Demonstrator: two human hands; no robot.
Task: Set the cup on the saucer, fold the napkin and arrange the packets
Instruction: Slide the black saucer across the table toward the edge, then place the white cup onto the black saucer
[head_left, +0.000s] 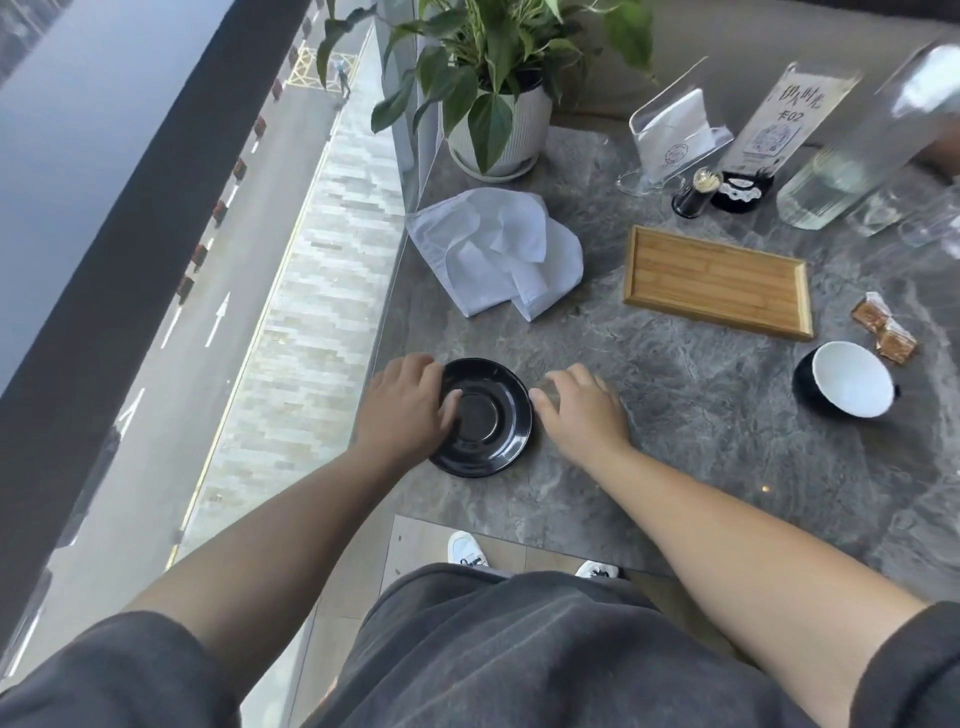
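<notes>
A black saucer (485, 418) lies on the grey marble table (701, 441) near its front left edge. My left hand (402, 408) rests on the saucer's left rim, fingers over its surface. My right hand (582, 413) lies on the table at the saucer's right rim, fingers spread and touching the edge. A black cup with a white inside (847, 379) lies tilted at the right. Two brown packets (883, 327) sit just behind it. A crumpled white napkin (496, 252) lies behind the saucer.
A wooden tray (719, 283) lies behind and to the right. At the back stand a potted plant (498, 130), a clear napkin holder (675, 135), a toothpick jar (693, 195), a sign stand (779, 124) and a glass bottle (852, 150). A window borders the table's left edge.
</notes>
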